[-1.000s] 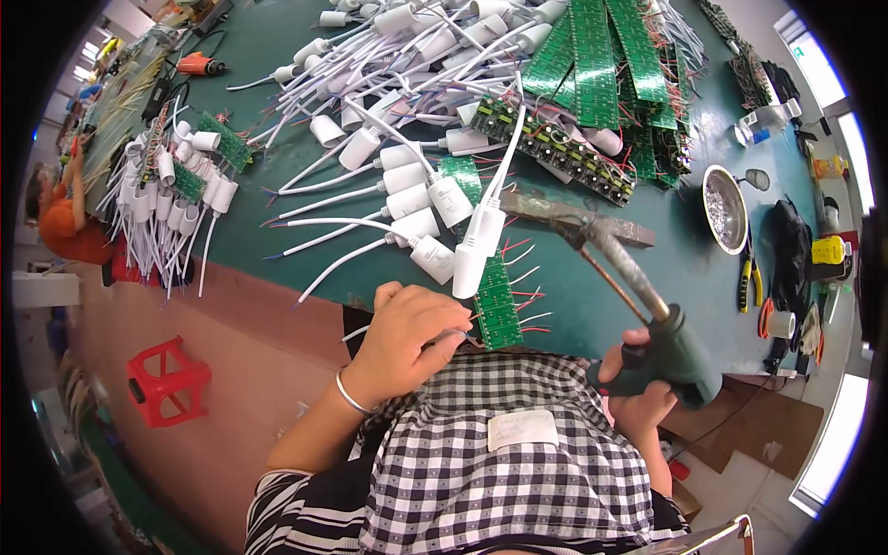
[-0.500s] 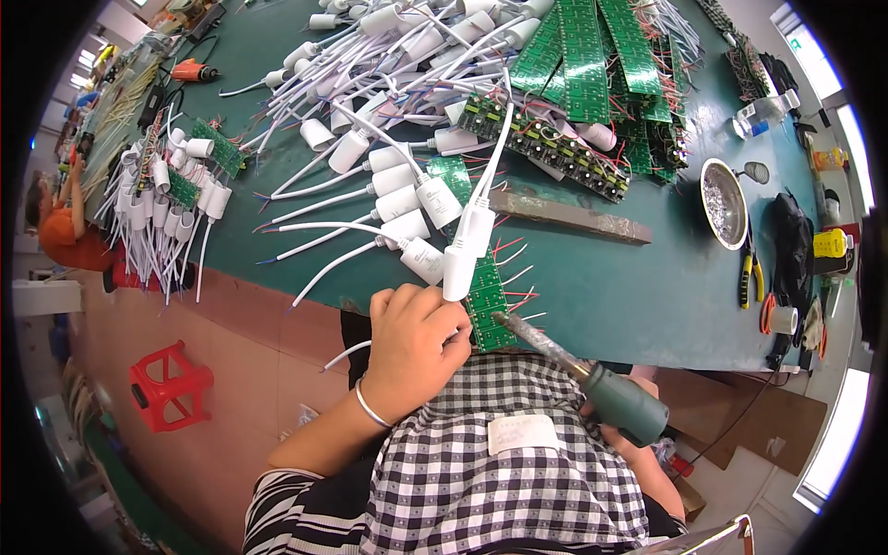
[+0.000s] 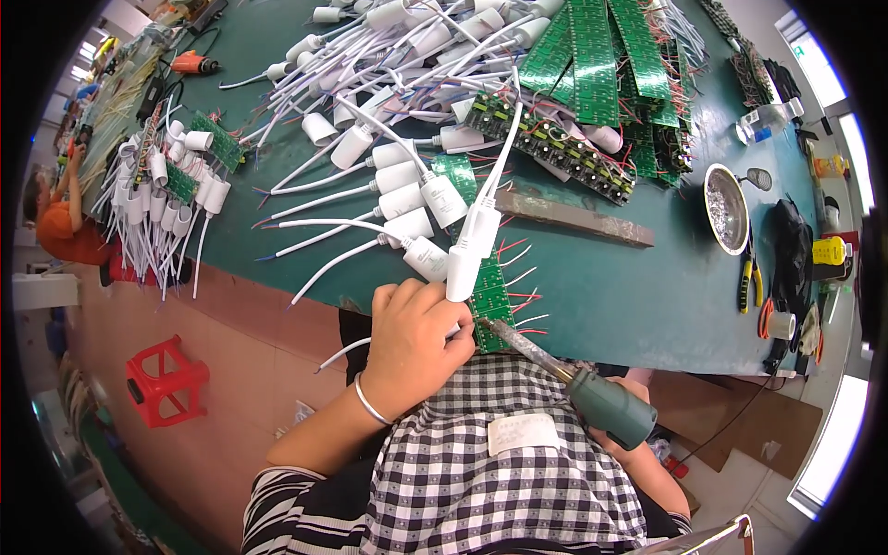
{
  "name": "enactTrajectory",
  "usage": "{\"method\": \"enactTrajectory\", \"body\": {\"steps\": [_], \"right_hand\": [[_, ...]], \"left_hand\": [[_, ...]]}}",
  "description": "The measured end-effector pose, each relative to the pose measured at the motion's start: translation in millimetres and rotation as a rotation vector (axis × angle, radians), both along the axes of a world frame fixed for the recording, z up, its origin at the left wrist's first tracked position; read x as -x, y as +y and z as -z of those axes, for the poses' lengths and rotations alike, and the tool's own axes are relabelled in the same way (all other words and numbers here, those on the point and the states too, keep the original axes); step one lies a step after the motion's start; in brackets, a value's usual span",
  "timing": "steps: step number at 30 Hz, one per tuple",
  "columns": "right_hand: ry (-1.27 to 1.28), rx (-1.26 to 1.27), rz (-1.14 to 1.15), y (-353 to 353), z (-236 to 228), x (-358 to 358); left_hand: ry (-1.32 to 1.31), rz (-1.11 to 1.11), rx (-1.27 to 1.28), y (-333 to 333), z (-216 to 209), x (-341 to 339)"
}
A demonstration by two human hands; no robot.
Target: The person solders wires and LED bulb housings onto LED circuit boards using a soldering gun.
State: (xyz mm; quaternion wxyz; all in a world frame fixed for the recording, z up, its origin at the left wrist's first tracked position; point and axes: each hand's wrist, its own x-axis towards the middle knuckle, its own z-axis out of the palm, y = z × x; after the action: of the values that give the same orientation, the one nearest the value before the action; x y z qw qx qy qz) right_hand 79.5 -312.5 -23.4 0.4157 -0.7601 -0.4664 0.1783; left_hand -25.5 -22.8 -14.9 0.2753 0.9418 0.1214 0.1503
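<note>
At the table's front edge, my left hand (image 3: 413, 344) is closed, its fingers pinched beside a green circuit board strip (image 3: 492, 301). A white cable (image 3: 344, 355) comes out of that hand on its left side, and its gripped part is mostly hidden. Largely behind the dark green handle of a soldering iron (image 3: 610, 407), my right hand (image 3: 618, 448) is wrapped round it. The iron's tip is at the board, close to my left fingertips. Red and white wires stick out from the board's right side. White cylindrical housings (image 3: 467, 264) with cables lie along its left side.
A brown bar (image 3: 573, 218) lies beyond the board. Behind are piled white corded housings (image 3: 398, 74) and green board panels (image 3: 592, 65). To the right are a metal bowl (image 3: 726, 211) and yellow-handled pliers (image 3: 749, 282). A red stool (image 3: 168, 381) stands on the floor at left.
The soldering iron's tip has moved a little left and down along the board, nearer my left fingers. My left hand keeps its pinch in almost the same place.
</note>
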Motion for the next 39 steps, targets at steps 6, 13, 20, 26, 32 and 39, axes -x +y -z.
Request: {"method": "enactTrajectory", "body": {"steps": [6, 13, 20, 26, 32, 39], "right_hand": [[0.001, 0.036, -0.008, 9, -12, 0], [0.224, -0.076, 0.156, 15, -14, 1], [0.396, -0.186, 0.354, 4, 7, 4], [0.466, -0.21, 0.368, 5, 9, 8], [0.634, -0.196, 0.437, 11, 0, 8], [0.619, -0.371, 0.421, 12, 0, -6]], "left_hand": [[-0.003, -0.014, -0.002, -1, -1, -1], [0.001, -0.016, 0.005, -1, -1, -2], [0.004, -0.018, 0.004, -2, -1, -1], [0.003, -0.011, -0.018, -3, -1, 1], [-0.056, 0.044, -0.012, -2, 1, 9], [0.003, 0.107, -0.211, 14, -9, 37]]}}
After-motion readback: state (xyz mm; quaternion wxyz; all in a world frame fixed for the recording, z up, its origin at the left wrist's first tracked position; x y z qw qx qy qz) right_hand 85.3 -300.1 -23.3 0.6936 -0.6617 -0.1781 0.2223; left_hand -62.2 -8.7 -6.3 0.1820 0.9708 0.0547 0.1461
